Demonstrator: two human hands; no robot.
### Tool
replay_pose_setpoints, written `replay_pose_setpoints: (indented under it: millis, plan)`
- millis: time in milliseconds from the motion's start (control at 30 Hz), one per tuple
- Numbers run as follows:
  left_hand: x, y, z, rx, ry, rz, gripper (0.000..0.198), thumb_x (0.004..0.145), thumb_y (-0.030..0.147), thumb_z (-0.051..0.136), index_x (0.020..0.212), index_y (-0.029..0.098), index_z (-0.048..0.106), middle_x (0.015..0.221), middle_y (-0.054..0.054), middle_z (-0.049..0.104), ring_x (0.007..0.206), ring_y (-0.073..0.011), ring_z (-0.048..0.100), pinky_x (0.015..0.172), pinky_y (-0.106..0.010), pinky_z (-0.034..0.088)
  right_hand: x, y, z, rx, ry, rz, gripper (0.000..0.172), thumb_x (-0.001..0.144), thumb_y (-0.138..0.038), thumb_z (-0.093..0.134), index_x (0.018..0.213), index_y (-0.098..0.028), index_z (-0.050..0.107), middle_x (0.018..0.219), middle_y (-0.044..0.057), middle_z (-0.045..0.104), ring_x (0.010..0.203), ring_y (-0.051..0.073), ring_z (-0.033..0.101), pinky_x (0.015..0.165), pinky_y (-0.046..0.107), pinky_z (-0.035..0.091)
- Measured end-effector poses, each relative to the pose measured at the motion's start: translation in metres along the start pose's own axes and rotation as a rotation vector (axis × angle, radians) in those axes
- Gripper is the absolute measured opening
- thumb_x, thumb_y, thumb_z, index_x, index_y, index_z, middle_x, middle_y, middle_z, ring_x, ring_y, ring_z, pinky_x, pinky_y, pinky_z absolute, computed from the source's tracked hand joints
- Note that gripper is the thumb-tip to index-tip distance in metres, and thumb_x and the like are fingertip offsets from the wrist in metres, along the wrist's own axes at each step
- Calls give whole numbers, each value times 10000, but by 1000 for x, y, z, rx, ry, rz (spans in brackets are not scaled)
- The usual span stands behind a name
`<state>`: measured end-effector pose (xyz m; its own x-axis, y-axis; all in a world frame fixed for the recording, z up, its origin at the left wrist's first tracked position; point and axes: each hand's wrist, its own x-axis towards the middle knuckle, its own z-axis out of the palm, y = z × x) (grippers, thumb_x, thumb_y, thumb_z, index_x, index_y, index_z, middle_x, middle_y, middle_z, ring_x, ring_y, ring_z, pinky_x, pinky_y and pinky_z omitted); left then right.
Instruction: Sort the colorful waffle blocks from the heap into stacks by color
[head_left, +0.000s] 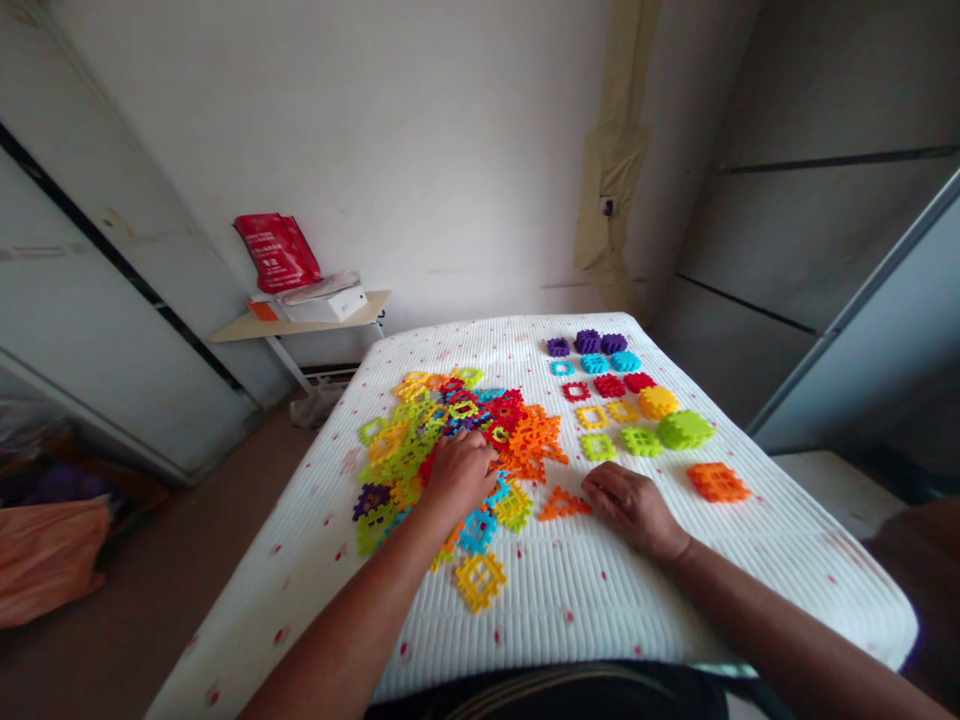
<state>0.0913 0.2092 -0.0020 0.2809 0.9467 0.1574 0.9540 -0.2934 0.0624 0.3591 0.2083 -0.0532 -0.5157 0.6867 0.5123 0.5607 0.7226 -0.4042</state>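
Note:
A heap of colourful interlocking plastic lattice pieces (442, 450) lies on a white ribbed mattress cover (570, 610). My left hand (457, 478) presses into the heap's near side, and its fingers are hidden among the pieces. My right hand (634, 510) rests on the cover, curled, just right of an orange triangular piece (562, 505). Sorted purple, cyan, red, yellow and green stacks (607, 395) stand in rows beyond it. A flat orange stack (718, 482) lies to the right of my right hand. A yellow lattice piece (480, 581) lies apart, near the cover's front.
A small wall-mounted shelf (300, 320) holds a white box and a red bag at the back left. Walls rise behind and beside the bed. A peach-coloured bag (45, 560) lies on the brown floor at the left.

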Motion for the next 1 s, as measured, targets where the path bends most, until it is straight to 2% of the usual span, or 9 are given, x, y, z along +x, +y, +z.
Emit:
replay_pose_setpoints:
  millis: [133, 233, 367, 533, 667, 733, 833, 933, 1000]
  plan:
    - [-1, 1, -3, -5, 15, -3, 59, 703, 190, 612, 707, 219, 663, 829, -36, 614, 894, -206, 513, 793, -344, 362, 0, -1, -1, 5, -2, 3, 288, 945, -291, 356, 758, -182, 547, 692, 41, 562, 632, 130, 531, 591, 232, 430]
    - [0, -3, -2, -117, 63, -12, 108, 680, 131, 585, 643, 212, 646, 790, -32, 612, 855, -186, 518, 798, -328, 363, 0, -1, -1, 6, -1, 8, 308, 947, -303, 347, 753, -180, 552, 690, 41, 561, 624, 127, 528, 584, 231, 432]
    - [4, -17, 0, -456, 210, -72, 120, 664, 130, 561, 620, 204, 645, 728, -23, 613, 762, -165, 537, 762, -303, 395, 1, -2, -2, 7, -1, 0, 320, 949, -306, 337, 761, -179, 562, 690, 43, 563, 623, 129, 531, 580, 236, 438]
    - [0, -27, -9, -803, 404, -275, 117, 697, 265, 556, 705, 184, 640, 674, 0, 618, 672, -153, 563, 662, -273, 430, 2, -4, -3, 13, 21, -10, 338, 950, -320, 331, 760, -182, 574, 681, 47, 573, 615, 131, 542, 568, 234, 446]
    - [-11, -19, -11, -1236, 429, -475, 178, 654, 322, 633, 727, 165, 595, 514, 58, 518, 467, -90, 460, 487, -215, 354, 2, -3, -1, -3, 29, -13, 319, 948, -306, 350, 754, -180, 569, 680, 44, 572, 613, 129, 542, 569, 231, 443]
    - [-16, -14, -7, -1412, 436, -504, 184, 627, 287, 660, 730, 163, 571, 505, 77, 491, 440, -66, 421, 462, -199, 325, 1, -2, 0, -15, 32, -16, 305, 947, -291, 357, 754, -179, 567, 685, 44, 573, 620, 129, 542, 574, 232, 442]
    - [-19, -7, 2, -1530, 460, -471, 244, 627, 233, 653, 849, 154, 590, 585, 69, 524, 471, -52, 430, 476, -187, 330, 1, 0, 1, -28, 47, -26, 299, 948, -281, 357, 764, -176, 569, 694, 46, 574, 630, 129, 541, 586, 237, 444]
    - [-20, -4, 6, -1560, 454, -441, 479, 637, 191, 632, 1111, 168, 565, 670, 58, 552, 518, -53, 457, 511, -184, 349, 1, -1, 1, -36, 49, -33, 298, 947, -277, 359, 768, -171, 573, 700, 52, 577, 633, 132, 545, 587, 239, 450]
    - [-21, -5, 7, -1551, 446, -435, 585, 644, 183, 619, 1221, 184, 516, 702, 52, 552, 545, -59, 468, 531, -187, 357, 2, -3, 0, -39, 44, -42, 300, 947, -277, 359, 768, -172, 576, 703, 56, 585, 632, 132, 552, 585, 237, 455]
